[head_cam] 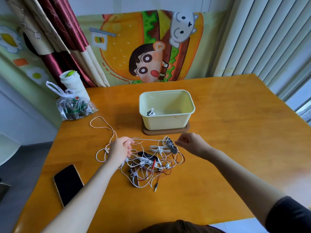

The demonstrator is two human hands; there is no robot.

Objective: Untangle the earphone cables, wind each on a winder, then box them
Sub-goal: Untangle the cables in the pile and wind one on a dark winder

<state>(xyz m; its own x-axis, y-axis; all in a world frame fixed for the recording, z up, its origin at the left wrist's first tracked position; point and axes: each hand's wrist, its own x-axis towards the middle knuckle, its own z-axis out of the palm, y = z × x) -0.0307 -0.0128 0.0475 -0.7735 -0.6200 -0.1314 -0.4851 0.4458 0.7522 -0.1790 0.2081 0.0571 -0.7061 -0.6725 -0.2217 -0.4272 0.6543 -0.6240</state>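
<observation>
Left hand [120, 147] grips thin white earphone cable [151, 140], right hand [190, 143] pinches same strand. Strand taut between them, above tangled heap of white and red cables [151, 167] on orange wooden table [235, 132]. Pale yellow plastic box [168, 121] behind heap, wound white earphone [151, 113] inside. White paper cup [74, 86]: dark writing, too blurred to read.

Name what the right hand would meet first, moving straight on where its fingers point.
Probably the black oblong winder, just beyond the right hand pinching the thin white cable; depth unclear.
</observation>
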